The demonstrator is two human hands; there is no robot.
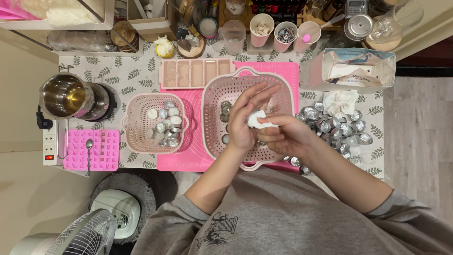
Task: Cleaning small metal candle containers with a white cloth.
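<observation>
Where pink mat (188, 160) covers leaf-print tablecloth (118, 78) (crowded), fan (87, 236) stands below.

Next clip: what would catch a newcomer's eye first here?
Both hands meet at centre over the big pink basket: the left hand and right hand work a white tissue between them. A heap of shiny metal cups lies right of the basket, and a smaller basket on the left holds more cups.

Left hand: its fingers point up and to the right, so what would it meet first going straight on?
Probably the far rim of the large pink basket under the left hand; depth is unclear from above.
</observation>
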